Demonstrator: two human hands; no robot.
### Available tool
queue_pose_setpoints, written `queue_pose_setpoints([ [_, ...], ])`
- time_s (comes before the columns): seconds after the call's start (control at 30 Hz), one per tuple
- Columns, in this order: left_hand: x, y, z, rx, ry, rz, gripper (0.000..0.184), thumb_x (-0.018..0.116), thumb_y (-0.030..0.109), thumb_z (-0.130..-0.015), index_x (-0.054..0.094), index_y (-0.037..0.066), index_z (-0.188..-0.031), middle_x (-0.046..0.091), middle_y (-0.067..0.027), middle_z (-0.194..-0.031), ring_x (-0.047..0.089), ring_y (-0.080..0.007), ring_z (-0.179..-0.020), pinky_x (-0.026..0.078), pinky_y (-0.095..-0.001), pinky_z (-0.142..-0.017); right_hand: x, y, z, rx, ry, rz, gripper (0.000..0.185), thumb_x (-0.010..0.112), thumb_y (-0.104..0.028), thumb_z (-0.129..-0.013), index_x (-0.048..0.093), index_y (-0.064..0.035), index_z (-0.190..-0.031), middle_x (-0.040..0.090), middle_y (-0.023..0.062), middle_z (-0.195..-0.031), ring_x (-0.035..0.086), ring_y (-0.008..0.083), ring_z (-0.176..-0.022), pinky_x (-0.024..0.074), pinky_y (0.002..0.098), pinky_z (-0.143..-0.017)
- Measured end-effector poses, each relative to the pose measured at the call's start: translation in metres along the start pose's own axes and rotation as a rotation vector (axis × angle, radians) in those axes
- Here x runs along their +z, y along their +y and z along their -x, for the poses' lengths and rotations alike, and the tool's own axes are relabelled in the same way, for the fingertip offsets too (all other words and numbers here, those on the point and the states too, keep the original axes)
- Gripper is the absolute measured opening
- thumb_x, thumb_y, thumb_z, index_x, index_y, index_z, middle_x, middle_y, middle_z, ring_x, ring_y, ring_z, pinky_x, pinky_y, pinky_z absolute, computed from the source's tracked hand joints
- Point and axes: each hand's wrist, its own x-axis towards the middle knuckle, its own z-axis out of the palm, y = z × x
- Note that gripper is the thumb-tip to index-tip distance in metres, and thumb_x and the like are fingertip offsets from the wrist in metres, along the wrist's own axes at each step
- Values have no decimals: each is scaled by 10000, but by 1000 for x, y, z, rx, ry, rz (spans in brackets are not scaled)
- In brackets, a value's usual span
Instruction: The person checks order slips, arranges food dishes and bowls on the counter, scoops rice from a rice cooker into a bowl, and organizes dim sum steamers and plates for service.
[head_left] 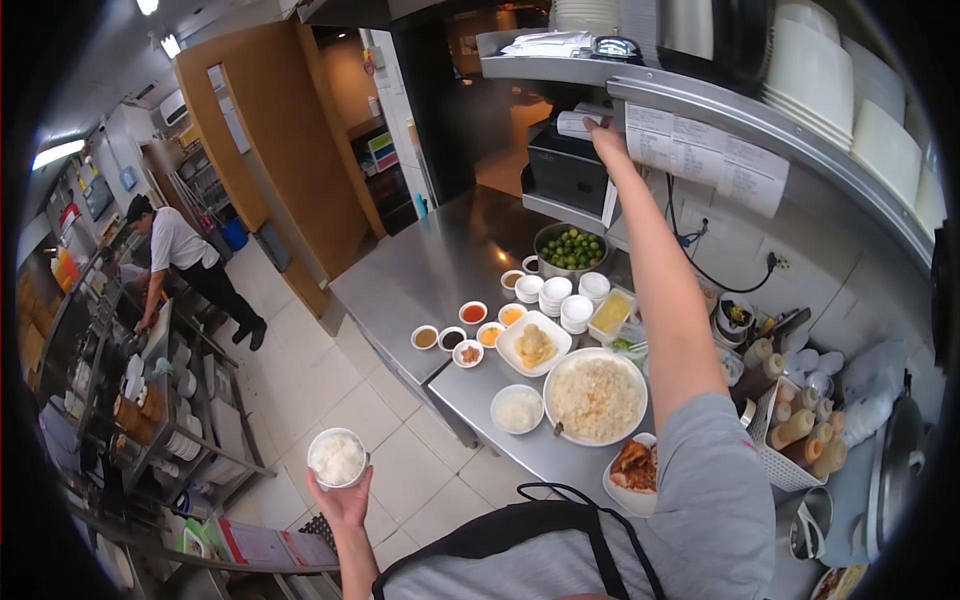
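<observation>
My left hand [345, 500] is wrapped round the underside of a white bowl of rice [338, 458], held out over the floor at the lower left. My right arm stretches up to the black receipt printer [568, 172] below the steel shelf. There my right hand [606, 142] pinches a white paper slip [578, 124] at the printer's top. On the steel counter [390, 280] stand a second bowl of rice [517, 409], a large bowl of fried rice [598, 397] and a square dish of pale yellow food [533, 346].
Small sauce cups [474, 313], stacked white cups [556, 292] and a pot of green limes [570, 249] crowd the counter. Order slips [708, 150] hang from the shelf edge. A basket of squeeze bottles [795, 430] stands right. A co-worker [190, 250] leans over a far-left counter.
</observation>
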Motion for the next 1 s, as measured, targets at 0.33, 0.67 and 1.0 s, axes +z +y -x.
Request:
queue_pose_setpoints([
  [0.33, 2, 22, -204, -119, 24, -125, 591, 457, 547, -791, 374, 184, -1251, 419, -47, -1263, 399, -217, -1153, 354, -451, -887, -19, -10, 46, -172, 42, -375, 564, 573, 25, -691, 373, -75, -1209, 602, 69, -803, 566, 148, -754, 420, 254, -735],
  [0.67, 12, -45, -497, -333, -40, -326, 681, 491, 540, -786, 322, 101, -1279, 376, -106, -1282, 409, -262, -1145, 384, -486, -908, -22, -10, 50, -175, 75, -454, 537, 600, -42, -701, 366, -18, -1183, 595, 68, -831, 548, 160, -807, 407, 265, -752],
  [1.0, 2, -165, -622, -474, -151, -479, 705, 516, 512, -795, 298, 61, -1291, 337, -139, -1293, 375, -306, -1167, 401, -442, -914, -19, -27, 78, -343, 216, -146, 455, 559, 19, -757, 408, -47, -1181, 564, 9, -777, 504, 81, -744, 377, 201, -713],
])
